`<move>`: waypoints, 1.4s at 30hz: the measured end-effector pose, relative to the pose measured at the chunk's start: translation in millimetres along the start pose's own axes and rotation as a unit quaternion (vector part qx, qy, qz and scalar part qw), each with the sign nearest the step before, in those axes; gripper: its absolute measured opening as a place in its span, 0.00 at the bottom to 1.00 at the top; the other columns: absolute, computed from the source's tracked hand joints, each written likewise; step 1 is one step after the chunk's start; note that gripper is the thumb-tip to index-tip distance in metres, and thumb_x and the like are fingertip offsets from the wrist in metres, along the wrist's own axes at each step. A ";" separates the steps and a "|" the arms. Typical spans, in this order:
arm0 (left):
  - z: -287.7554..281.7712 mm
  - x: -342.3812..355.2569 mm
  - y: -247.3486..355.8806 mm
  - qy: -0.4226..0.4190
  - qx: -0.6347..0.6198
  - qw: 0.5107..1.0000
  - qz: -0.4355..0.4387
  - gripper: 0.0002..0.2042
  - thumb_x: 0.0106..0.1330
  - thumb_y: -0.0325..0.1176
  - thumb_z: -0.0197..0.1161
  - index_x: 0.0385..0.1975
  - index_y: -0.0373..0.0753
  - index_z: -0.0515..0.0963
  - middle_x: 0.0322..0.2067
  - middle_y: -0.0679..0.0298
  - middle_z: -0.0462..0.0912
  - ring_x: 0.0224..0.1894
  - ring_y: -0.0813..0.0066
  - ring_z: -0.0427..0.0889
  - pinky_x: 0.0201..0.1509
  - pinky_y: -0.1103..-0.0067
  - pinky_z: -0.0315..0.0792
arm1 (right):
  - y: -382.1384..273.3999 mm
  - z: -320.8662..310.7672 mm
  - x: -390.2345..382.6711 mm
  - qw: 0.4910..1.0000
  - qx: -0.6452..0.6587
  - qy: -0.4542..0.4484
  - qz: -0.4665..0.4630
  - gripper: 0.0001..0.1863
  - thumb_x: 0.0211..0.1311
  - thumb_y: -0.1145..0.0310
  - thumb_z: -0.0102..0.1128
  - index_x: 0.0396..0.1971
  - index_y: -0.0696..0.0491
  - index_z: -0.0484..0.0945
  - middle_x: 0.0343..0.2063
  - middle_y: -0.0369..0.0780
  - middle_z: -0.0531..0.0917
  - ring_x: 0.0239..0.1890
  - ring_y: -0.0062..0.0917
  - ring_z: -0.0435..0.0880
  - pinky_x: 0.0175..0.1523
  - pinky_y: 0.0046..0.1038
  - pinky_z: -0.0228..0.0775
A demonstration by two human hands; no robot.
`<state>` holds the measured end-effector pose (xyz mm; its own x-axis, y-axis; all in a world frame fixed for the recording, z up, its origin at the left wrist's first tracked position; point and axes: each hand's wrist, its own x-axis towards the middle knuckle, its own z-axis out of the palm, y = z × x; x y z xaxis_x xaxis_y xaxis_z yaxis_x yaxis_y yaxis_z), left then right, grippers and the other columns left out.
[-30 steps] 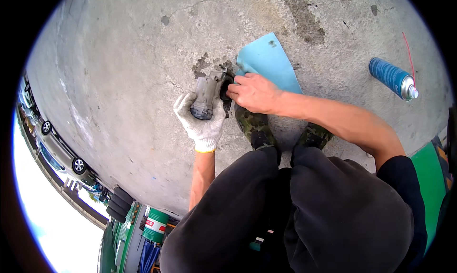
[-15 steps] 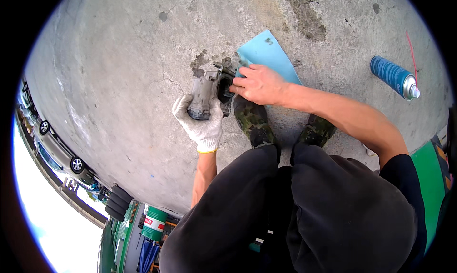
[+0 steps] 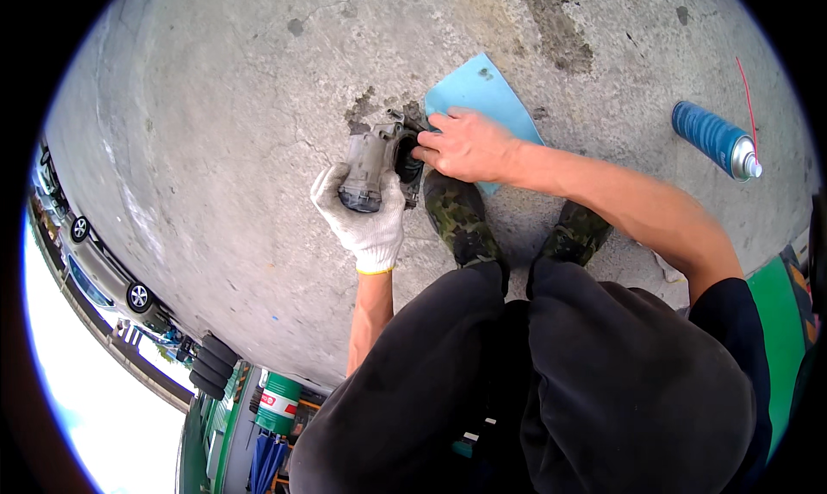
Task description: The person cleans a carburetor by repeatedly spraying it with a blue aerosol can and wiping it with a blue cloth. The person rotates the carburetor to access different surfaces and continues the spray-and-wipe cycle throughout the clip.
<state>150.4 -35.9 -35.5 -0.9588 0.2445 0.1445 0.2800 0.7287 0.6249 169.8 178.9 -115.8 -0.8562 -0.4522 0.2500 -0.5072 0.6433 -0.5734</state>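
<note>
My left hand (image 3: 366, 223), in a white knit glove, grips a grey metal throttle body (image 3: 366, 162) from below, thumb and fingers on either side of its dark rounded end. The part's round dark bore (image 3: 407, 156) faces right. At that opening is my bare right hand (image 3: 465, 145), its fingers bent together and their tips reaching the bore's rim. A light blue wiping cloth (image 3: 487, 93) spreads out behind and under this hand. The hand appears to pinch the cloth, though the fingertips are partly hidden.
A blue spray can (image 3: 715, 139) with a thin red straw (image 3: 746, 102) lies on the concrete floor (image 3: 233, 132) at the right. My camouflage shoes (image 3: 457, 218) stand close to the part. Far left are a parked car (image 3: 108, 266), stacked tires (image 3: 213, 365) and a green-and-white drum (image 3: 277, 403).
My right hand has shifted slightly left and up at the bore, and the blue cloth has moved a little with it. My left hand keeps its hold on the throttle body.
</note>
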 end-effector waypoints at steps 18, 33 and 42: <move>-0.1 7.3 7.9 0.012 0.026 1.000 0.010 0.32 0.50 0.26 0.81 0.55 0.37 0.72 0.50 0.56 0.73 0.53 0.58 0.76 0.58 0.64 0.74 | -48.2 -21.5 15.0 0.894 0.339 -0.108 0.274 0.18 0.61 0.67 0.63 0.49 0.60 0.87 0.40 0.48 0.88 0.45 0.46 0.87 0.49 0.46 0.78; 2.0 6.6 7.8 0.003 -0.007 0.999 -0.050 0.30 0.57 0.25 0.79 0.57 0.36 0.69 0.52 0.59 0.71 0.55 0.66 0.74 0.64 0.69 0.70 | -20.9 -2.7 -6.2 0.993 0.071 0.054 0.080 0.21 0.56 0.72 0.63 0.52 0.49 0.87 0.40 0.33 0.80 0.40 0.26 0.79 0.43 0.29 0.77; 6.9 3.3 -2.9 0.029 -0.025 0.996 -0.081 0.31 0.52 0.25 0.81 0.55 0.36 0.71 0.51 0.58 0.73 0.54 0.62 0.76 0.62 0.67 0.71 | -13.2 -11.1 -5.2 0.995 -0.016 -0.092 0.032 0.28 0.65 0.71 0.56 0.66 0.42 0.81 0.41 0.33 0.77 0.44 0.28 0.76 0.52 0.31 0.67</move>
<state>146.7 -32.8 -42.1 -0.9928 0.0871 0.0817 0.1195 0.7223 0.6812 179.8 179.7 -100.9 -0.8556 -0.5134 0.0652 -0.4579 0.6922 -0.5579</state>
